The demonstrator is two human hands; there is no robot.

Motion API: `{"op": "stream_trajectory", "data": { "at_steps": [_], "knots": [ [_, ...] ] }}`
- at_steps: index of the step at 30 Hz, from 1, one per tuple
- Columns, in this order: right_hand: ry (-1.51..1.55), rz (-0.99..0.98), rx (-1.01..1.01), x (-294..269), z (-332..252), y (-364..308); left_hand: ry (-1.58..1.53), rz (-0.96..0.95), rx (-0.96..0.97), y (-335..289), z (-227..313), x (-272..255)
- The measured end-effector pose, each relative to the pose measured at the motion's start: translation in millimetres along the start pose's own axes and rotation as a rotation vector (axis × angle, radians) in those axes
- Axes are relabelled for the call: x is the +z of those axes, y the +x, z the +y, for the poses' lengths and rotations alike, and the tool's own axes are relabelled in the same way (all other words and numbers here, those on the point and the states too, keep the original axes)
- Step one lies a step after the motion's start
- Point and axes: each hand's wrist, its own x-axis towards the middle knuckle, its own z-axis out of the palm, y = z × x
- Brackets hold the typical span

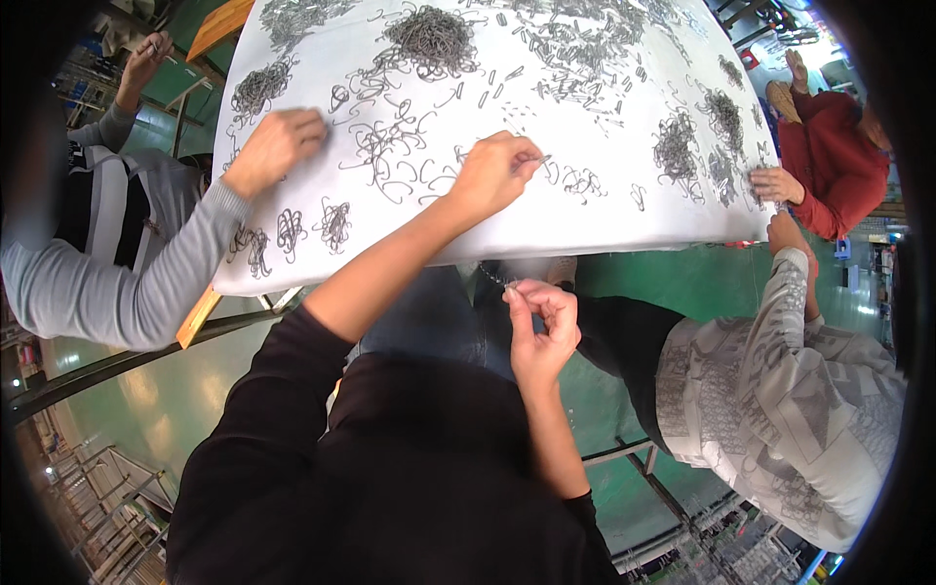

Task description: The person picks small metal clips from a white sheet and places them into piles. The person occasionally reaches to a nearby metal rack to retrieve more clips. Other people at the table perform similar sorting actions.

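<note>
My left hand (495,177) is over the white-covered table, thumb and fingertips pinched on a small dark curved piece (546,161). Just right of those fingertips lies a small cluster of dark curved pieces (582,182). More loose curved pieces (390,146) are spread to the left of the hand. Lower down, in front of the table edge and above my lap, my right hand (546,330) is closed in a pinch. From its fingertips a thin dark linked strand (491,276) runs up to the left; its exact make is too small to tell.
The white-covered table (546,229) carries a large dark tangled pile (429,41), scattered straight short pieces (585,58) and smaller heaps (676,146). A grey-sleeved co-worker's hand (278,148) reaches in from the left. Other people's hands (777,185) are at the right edge.
</note>
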Motion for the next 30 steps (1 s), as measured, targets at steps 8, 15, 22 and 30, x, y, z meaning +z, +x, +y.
{"op": "stream_trajectory", "data": {
  "at_steps": [8, 15, 22, 30],
  "knots": [
    [0.043, -0.028, -0.074, 7, -8, 1, -0.592, -0.112, -0.387, -103, 43, -52],
    [-0.003, -0.019, -0.095, 13, -14, 2, -0.507, -0.153, -0.351, -123, 60, -63],
    [-0.132, -0.075, -0.157, 11, -3, 0, -0.392, 0.044, 0.012, -134, 47, -53],
    [-0.339, -0.361, -0.048, 39, -1, 106, -0.398, 0.017, 0.098, -127, 3, -40]
  ]
}}
